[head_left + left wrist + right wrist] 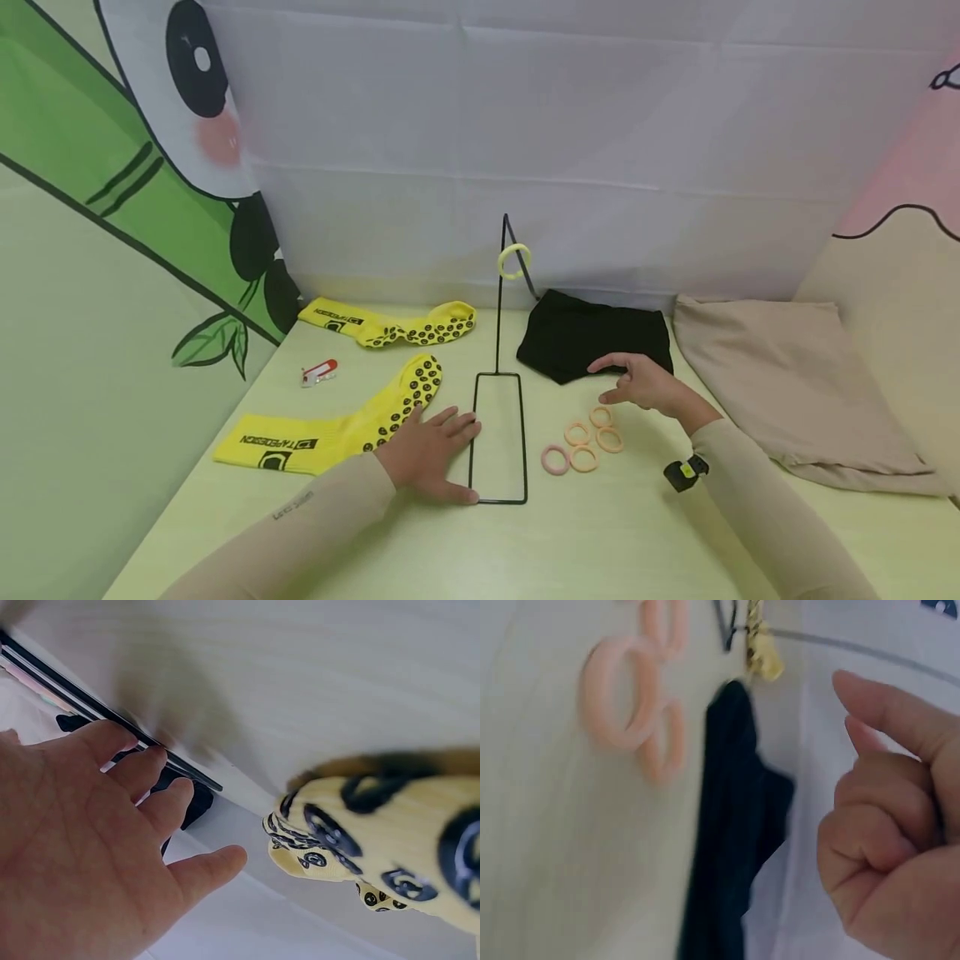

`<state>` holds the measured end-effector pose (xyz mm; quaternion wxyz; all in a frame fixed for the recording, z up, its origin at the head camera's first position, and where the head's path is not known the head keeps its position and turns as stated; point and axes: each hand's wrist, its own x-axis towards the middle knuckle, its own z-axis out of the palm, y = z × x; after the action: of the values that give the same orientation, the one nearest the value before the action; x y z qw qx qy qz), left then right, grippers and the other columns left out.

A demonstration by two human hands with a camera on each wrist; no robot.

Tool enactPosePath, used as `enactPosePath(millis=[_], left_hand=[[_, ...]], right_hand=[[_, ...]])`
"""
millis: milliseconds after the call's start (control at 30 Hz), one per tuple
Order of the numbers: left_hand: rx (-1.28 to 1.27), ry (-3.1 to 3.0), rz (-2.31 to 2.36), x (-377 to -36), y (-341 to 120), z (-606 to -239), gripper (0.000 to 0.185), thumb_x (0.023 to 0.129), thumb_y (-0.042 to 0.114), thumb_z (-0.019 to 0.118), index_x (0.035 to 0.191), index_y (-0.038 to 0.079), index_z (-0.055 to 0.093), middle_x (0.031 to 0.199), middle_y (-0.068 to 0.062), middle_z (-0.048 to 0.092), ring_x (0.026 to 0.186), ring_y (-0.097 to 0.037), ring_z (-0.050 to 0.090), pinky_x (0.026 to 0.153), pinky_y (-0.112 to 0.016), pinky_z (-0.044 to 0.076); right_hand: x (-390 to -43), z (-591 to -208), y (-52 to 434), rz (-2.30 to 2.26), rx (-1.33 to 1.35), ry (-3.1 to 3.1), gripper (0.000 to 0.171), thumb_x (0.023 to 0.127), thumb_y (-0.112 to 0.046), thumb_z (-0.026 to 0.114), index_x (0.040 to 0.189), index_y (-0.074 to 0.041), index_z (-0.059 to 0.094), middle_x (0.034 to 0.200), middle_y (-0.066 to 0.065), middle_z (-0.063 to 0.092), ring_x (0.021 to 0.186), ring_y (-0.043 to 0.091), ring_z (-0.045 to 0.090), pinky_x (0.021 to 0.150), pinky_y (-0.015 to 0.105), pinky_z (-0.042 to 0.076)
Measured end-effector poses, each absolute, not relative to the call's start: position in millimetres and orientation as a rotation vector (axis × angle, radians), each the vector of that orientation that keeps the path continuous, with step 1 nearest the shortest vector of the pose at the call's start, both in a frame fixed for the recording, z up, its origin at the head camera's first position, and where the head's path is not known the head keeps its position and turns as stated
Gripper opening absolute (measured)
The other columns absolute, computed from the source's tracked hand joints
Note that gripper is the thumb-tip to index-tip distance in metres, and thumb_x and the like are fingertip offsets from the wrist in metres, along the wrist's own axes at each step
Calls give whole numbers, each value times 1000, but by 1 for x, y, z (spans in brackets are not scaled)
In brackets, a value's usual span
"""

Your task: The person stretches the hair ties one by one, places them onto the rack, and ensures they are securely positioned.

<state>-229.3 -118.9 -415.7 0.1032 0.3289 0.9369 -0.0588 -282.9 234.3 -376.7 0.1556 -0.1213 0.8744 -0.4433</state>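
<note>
My left hand (pixel 431 454) lies with spread fingers at the left side of the black wire stand (pixel 523 450), fingertips and thumb on its rectangular base. In the left wrist view the fingers (pixel 214 874) of that hand are apart and hold nothing. A yellow ring (pixel 501 268) hangs on the stand's slanting arm. My right hand (pixel 647 385) is raised above several peach rings (pixel 583 458) and a pink ring (pixel 555 472). Its index finger and thumb stand apart, the other fingers curled, with nothing between them, as the right wrist view shows too.
Two yellow socks (pixel 315 437) with black prints lie on the left. A red-and-white tag (pixel 320 367) is near them. Folded black cloth (pixel 592 333) lies behind the rings, beside beige cloth (pixel 780 375) on the right. A white sheet (pixel 600 125) hangs along the back.
</note>
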Motion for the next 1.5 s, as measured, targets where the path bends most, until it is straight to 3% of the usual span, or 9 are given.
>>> enactPosePath(millis=[100,400,667,867,1133,1500], left_hand=[[972,2771,-169,-229,-120,-416,99,71,84,38,148,23,24,154,3,23,143,-24,19,108,-63,16],[982,2773,-161,-227,-119,-415,99,71,84,38,148,22,24,154,2,23,142,-25,20,107,-64,16],[975,2775,-192,-228,-117,-416,100,71,84,37,148,23,23,155,3,22,142,-24,20,108,-62,17],[969,2774,-211,-227,-117,-416,100,70,85,37,148,23,23,155,3,22,142,-24,20,108,-62,18],[952,2763,-195,-229,-118,-415,100,71,84,38,148,24,22,155,4,21,143,-23,18,108,-62,16],[967,2755,-190,-230,-119,-415,100,71,85,37,148,23,22,155,3,20,143,-24,19,108,-62,16]], right_hand=[[-291,-390,247,-1248,-332,2417,55,78,-3,69,129,-4,49,48,-7,19,41,9,13,40,22,19],[-303,-413,256,-1086,-281,2296,60,71,4,71,125,-11,52,51,-7,24,41,7,15,39,20,16],[-305,-418,255,-1006,-268,2314,50,71,-2,73,117,-12,56,50,-7,29,39,5,17,38,18,16],[-303,-418,258,-1036,-320,2329,42,76,-2,68,116,-6,55,49,-8,30,38,5,18,39,18,18],[-295,-407,255,-1115,-386,2411,38,83,-8,66,118,-3,52,48,-7,28,38,6,17,39,20,19],[-257,-358,222,-1241,-639,2480,36,81,-12,70,112,-2,55,50,-8,22,44,6,20,44,22,27]])
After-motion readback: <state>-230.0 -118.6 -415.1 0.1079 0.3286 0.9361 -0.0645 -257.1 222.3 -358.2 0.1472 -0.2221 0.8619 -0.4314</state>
